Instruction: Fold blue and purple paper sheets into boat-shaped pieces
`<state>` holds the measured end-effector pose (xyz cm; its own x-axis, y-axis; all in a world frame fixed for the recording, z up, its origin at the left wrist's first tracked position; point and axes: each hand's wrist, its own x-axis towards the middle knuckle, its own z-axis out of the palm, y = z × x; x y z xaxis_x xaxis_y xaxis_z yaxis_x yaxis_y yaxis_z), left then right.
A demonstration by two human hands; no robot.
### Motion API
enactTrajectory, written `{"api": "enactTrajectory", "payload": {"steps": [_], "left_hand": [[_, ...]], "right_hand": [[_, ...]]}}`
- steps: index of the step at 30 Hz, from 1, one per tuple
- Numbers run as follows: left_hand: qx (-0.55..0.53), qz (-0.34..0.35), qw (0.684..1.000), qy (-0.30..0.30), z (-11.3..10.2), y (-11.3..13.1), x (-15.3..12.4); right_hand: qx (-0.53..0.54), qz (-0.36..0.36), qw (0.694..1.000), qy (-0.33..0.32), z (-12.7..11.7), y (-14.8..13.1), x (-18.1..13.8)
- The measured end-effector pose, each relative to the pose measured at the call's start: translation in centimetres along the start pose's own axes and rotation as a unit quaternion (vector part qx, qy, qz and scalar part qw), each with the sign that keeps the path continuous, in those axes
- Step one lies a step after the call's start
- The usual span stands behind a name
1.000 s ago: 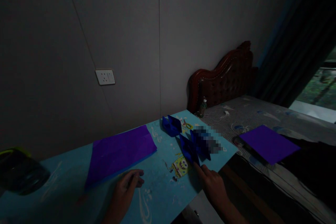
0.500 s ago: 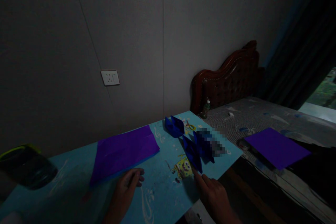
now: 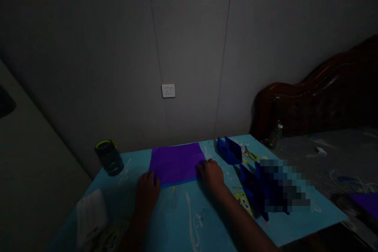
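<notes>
A sheet of purple paper (image 3: 177,161) lies flat on the table, with a blue edge showing beneath its near side. My left hand (image 3: 147,189) is at the paper's near left corner, its fingers curled over the edge. Across from it, my right hand (image 3: 212,174) has its fingers closed on the right edge, close to the near corner. To the right of my right hand stand two folded dark blue paper shapes: one farther back (image 3: 229,151), the other (image 3: 254,189) nearer and partly covered by a pixelated patch.
A dark cup with a yellow-green rim (image 3: 109,159) stands at the table's left. Nearer is a white object (image 3: 92,214). Yellow-handled scissors (image 3: 252,155) lie at the back right. A bottle (image 3: 276,136) is by the bed's headboard (image 3: 321,102). The wall has a socket (image 3: 168,90).
My view has turned left. My right hand has moved from the nearer blue folded shape to the purple paper's right edge. My left hand has come to its near left corner.
</notes>
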<state>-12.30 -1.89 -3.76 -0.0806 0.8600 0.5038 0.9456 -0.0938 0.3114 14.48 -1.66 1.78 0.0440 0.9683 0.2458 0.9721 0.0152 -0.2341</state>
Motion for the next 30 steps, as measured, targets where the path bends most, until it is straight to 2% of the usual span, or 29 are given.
{"api": "enactTrajectory", "payload": {"steps": [5,10,18,20,24,30], "left_hand": [[0.019,-0.037,0.999,-0.015,0.6,0.2,-0.3],[0.005,-0.055,0.997,-0.045,0.6,0.7,-0.4],[-0.008,-0.024,0.994,-0.106,-0.2,1.3,-0.9],[-0.007,-0.021,0.993,-0.117,-0.5,1.5,-1.0],[-0.007,-0.012,0.99,-0.141,-1.2,1.9,-1.2],[-0.003,0.005,0.985,-0.172,-1.9,2.3,-1.3]], "right_hand": [[-0.006,0.019,1.0,0.022,2.5,1.7,-0.1],[0.018,0.001,1.0,0.026,3.3,2.8,-0.5],[0.098,-0.011,0.995,0.017,4.4,3.7,-0.2],[0.174,-0.004,0.984,0.036,4.9,4.2,0.1],[0.343,0.01,0.936,0.08,5.5,4.9,0.8],[0.427,0.038,0.897,0.11,5.2,5.2,1.3]]}}
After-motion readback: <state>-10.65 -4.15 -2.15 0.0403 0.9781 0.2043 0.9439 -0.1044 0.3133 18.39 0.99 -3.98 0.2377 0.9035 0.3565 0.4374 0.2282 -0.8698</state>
